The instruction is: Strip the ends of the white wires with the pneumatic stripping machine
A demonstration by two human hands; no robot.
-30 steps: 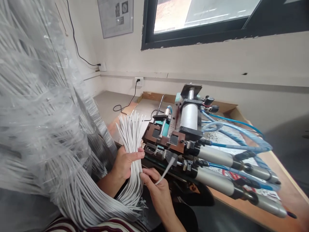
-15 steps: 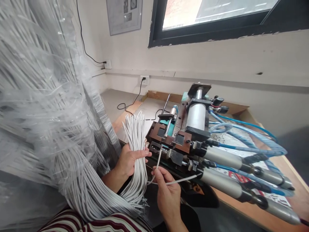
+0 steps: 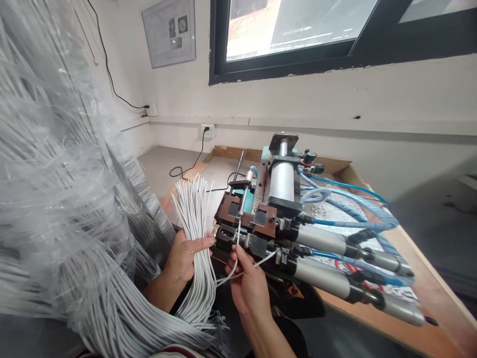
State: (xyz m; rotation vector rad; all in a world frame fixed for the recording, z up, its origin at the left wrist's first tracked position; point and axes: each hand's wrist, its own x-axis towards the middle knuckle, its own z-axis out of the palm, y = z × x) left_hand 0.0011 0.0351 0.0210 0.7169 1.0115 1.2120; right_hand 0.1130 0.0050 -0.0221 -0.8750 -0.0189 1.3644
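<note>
My left hand [image 3: 185, 258] is wrapped round an upright bundle of white cables [image 3: 201, 248], whose loose ends fan out above the thumb. To its right, my right hand [image 3: 248, 278] pinches a single white cable [image 3: 238, 232] close to its tip. That tip points up into the gap between the brown blocks of a pneumatic machine [image 3: 265, 219]. A second stretch of white cable [image 3: 265, 259] sticks out rightward from behind my right fingers, near the lower cylinder.
Plastic-wrapped cables [image 3: 85, 214] fill the left side. Silver cylinders [image 3: 324, 276] and blue air hoses [image 3: 354, 226] extend right over the wooden-edged table [image 3: 421, 258]. A black power cord [image 3: 203, 149] runs to a wall socket [image 3: 208, 131]. A window is above.
My right hand has moved up to the machine with the single cable, whose tip is now in the gap between the blocks. The whole view has shifted, so the machine appears further left.
</note>
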